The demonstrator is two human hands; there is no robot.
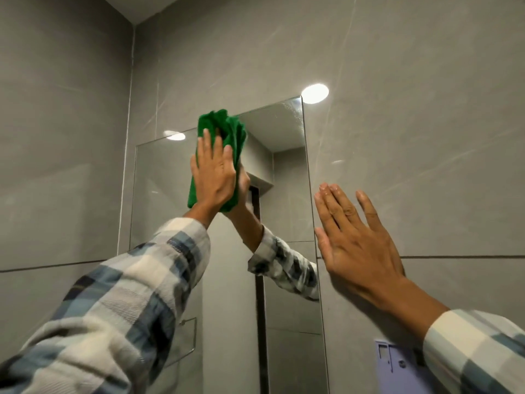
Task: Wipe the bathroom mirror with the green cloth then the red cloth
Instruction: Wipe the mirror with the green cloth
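A frameless rectangular mirror (159, 194) hangs on the grey tiled wall. My left hand (214, 172) presses a bunched green cloth (227, 127) flat against the glass near the mirror's top edge, fingers stretched upward over the cloth. My right hand (355, 240) lies flat with fingers spread on the wall tile just right of the mirror's right edge, holding nothing. The mirror reflects my left arm in its plaid sleeve. No red cloth is in view.
Grey tiles (426, 137) surround the mirror, with a wall corner at the left. A pale purple plastic fitting (395, 365) is fixed to the wall below my right hand. A ceiling light glare (314, 93) shows above the mirror's top right corner.
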